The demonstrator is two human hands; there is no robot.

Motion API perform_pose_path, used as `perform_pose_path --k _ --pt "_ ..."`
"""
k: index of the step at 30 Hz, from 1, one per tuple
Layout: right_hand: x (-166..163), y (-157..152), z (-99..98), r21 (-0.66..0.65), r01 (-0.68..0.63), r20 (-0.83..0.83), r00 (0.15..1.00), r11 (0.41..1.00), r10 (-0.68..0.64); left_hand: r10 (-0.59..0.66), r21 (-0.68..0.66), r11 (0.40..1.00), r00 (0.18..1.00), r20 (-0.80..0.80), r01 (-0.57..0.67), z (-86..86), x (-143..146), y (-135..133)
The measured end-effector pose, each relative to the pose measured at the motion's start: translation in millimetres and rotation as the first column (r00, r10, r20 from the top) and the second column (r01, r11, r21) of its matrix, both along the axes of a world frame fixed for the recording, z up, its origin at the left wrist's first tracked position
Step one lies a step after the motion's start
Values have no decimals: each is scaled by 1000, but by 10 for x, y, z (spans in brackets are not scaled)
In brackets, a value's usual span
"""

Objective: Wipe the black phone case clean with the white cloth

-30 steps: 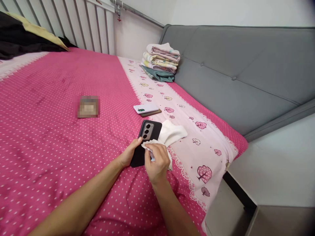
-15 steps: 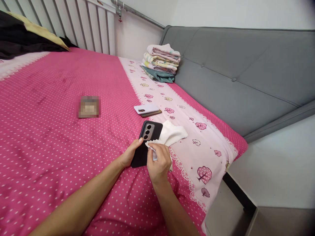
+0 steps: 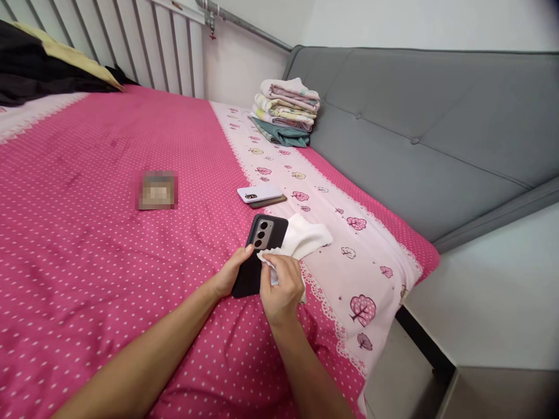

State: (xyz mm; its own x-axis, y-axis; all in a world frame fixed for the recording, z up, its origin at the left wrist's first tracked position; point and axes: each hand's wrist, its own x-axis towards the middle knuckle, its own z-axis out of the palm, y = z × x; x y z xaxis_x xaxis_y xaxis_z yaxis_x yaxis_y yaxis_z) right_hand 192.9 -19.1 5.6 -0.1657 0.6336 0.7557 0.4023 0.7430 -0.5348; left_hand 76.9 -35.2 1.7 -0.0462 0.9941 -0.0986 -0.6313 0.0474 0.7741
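A black smartphone (image 3: 247,273), its back with three camera lenses turned up, is tilted in my left hand (image 3: 230,272). The thumb lies over its left edge; the other fingers are hidden beneath. My right hand (image 3: 283,286) is closed on a white cloth (image 3: 308,235) and holds a bunched corner of it against the phone's back. The rest of the cloth spreads out behind the phone, over the pale printed band of the bedding.
Beyond the phone, a pale lilac phone (image 3: 261,193) lies partly on a brown flat item (image 3: 269,202). A blurred-out square object (image 3: 158,190) is on the pink dotted bedspread (image 3: 183,145). Folded fabrics (image 3: 288,105) are stacked by the grey headboard (image 3: 428,110). Dark clothing (image 3: 39,67) lies at far left.
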Motion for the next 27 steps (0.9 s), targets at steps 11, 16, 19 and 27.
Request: perform_pose_path --k 11,16,19,27 --pt "4 2 9 -6 -5 4 1000 1000 5 -16 9 1000 1000 5 16 12 7 -4" --pt "6 5 10 -12 -2 9 1000 1000 2 -12 11 1000 1000 6 12 -1 5 -4" --pt "7 7 -2 -20 -1 15 1000 1000 2 -16 11 1000 1000 8 16 5 10 -5" --pt "16 0 9 -25 -4 13 1000 1000 4 -5 7 1000 1000 14 5 19 9 -2"
